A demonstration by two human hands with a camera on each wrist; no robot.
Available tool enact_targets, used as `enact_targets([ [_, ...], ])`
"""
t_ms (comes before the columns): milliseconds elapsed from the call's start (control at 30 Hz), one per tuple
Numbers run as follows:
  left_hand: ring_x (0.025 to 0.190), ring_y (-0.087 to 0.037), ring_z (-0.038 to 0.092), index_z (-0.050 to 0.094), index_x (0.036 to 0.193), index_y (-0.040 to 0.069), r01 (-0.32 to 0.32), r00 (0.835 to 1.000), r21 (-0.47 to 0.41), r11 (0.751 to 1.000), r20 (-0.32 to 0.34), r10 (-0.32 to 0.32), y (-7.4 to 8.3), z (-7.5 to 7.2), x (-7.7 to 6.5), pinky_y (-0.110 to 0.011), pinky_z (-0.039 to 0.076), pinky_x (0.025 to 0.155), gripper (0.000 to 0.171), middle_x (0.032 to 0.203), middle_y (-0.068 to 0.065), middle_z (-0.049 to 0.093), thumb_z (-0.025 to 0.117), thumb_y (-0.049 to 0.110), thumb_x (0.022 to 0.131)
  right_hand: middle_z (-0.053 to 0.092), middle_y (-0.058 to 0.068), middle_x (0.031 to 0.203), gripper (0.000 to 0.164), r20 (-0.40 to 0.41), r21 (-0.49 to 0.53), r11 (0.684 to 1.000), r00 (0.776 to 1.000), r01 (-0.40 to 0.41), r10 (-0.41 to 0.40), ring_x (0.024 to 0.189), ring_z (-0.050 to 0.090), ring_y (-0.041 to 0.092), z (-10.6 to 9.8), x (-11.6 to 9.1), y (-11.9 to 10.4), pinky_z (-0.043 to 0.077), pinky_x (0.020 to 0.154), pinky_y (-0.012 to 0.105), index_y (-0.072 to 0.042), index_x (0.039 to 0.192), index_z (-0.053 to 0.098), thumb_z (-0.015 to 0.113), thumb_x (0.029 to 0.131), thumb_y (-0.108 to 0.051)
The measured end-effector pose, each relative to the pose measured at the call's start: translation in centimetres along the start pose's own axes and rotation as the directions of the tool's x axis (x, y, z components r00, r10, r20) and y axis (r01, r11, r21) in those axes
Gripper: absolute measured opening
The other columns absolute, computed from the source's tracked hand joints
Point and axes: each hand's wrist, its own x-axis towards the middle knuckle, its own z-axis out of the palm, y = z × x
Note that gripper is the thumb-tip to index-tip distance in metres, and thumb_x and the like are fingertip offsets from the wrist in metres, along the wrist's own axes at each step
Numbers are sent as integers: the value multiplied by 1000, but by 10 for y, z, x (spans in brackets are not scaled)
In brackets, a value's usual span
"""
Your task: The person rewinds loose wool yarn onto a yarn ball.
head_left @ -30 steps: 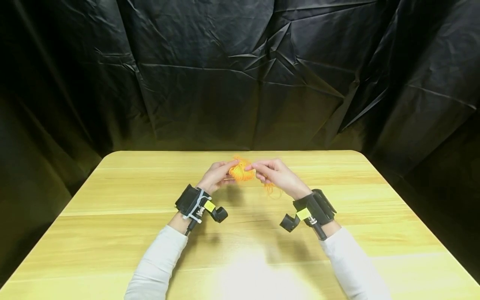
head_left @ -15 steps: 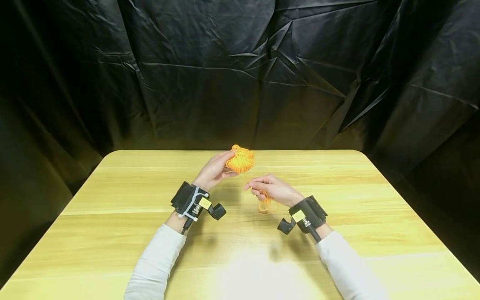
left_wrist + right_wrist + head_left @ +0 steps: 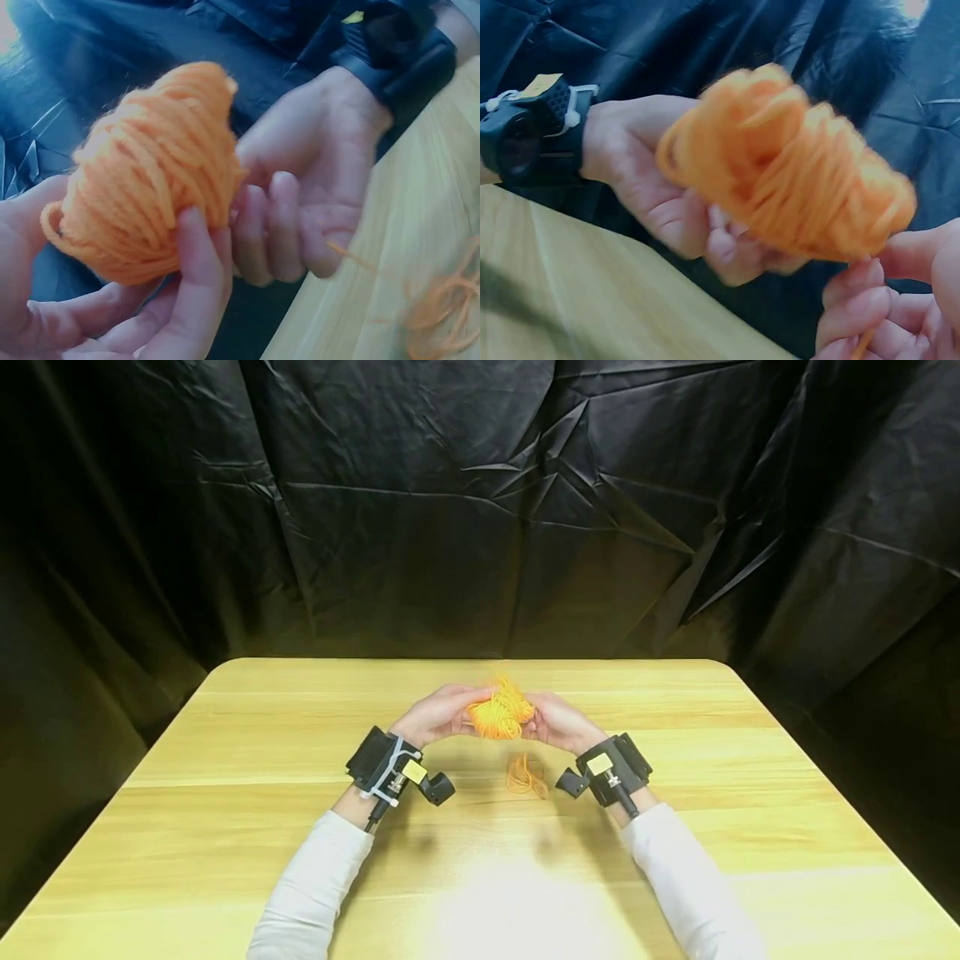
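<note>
An orange ball of yarn is held above the table between both hands. My left hand grips its left end, fingers curled underneath in the left wrist view, where the wound strands of the ball show clearly. At the other end, my right hand has its thumb and fingertips against the ball. A single yarn strand runs through its curled fingers. Below the hands is a small loose tangle of the same yarn, towards which the strand leads.
The light wooden table has rounded far corners, and a bright glare lies on its near middle. Behind it hangs a creased black sheet. Each wrist wears a black strap with a small camera.
My right hand first drew down and away from the ball, then came back up to its right end. The ball rose, then lowered and shifted right. The loose loops are now lower, below the hands.
</note>
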Motion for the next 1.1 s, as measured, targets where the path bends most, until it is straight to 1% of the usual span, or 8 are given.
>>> enact_targets([
  [200,71,-12,61,46,117,-11,33,998,63,997,42,-36,-3,2,0,-31,51,72,37,80,0,63,43,17,94,38,-7,54,34,-110,-190,982,994,0,-21,45,33,3,4,0,-14,29,45,14,-12,64,44,36,96,-17],
  [233,72,-12,61,47,116,-11,40,998,73,997,42,-43,-4,2,0,-31,51,71,36,80,-1,62,44,17,93,34,-5,54,33,-128,-234,972,991,1,-31,45,31,4,4,0,-16,27,44,15,-9,64,40,38,95,-18],
  [367,72,-13,59,48,116,-9,68,998,102,993,9,-69,-6,3,2,-30,51,68,36,82,-2,61,46,17,92,34,-2,58,24,-212,-418,908,971,10,-108,46,28,7,9,-3,-24,23,45,18,-2,81,51,44,93,-22],
  [533,74,-13,57,51,112,-8,86,991,114,990,-113,-73,-9,4,5,-32,52,71,35,83,-2,58,49,20,91,36,-1,57,28,-254,-562,826,943,39,-217,46,28,7,20,-9,-32,23,44,19,3,103,59,48,92,-20],
  [700,72,-13,55,50,105,-4,64,958,41,997,-282,-50,-9,5,7,-36,50,79,30,83,-3,53,51,22,90,35,-4,51,25,-211,-614,778,922,134,-325,44,29,7,31,-15,-33,25,42,18,3,102,63,50,91,-15],
  [767,72,-13,56,49,105,-4,35,946,-2,999,-324,-34,-7,5,8,-38,49,83,30,85,-4,54,51,22,90,38,-3,52,24,-187,-615,770,917,171,-353,44,31,7,34,-19,-31,26,42,18,4,101,63,51,91,-14],
  [933,76,-11,59,45,114,-9,-66,936,-60,996,-351,41,-2,5,8,-35,49,82,36,91,-8,56,47,20,92,43,0,59,23,-128,-612,763,925,211,-358,47,36,8,38,-24,-22,30,43,18,3,95,64,52,90,-15],
  [1100,73,-11,60,40,114,-2,-130,918,-126,983,-390,71,0,5,7,-32,51,77,29,97,-11,54,46,17,93,47,2,66,23,-93,-581,787,943,209,-319,55,40,8,34,-27,-12,33,50,19,4,98,63,50,91,-14],
])
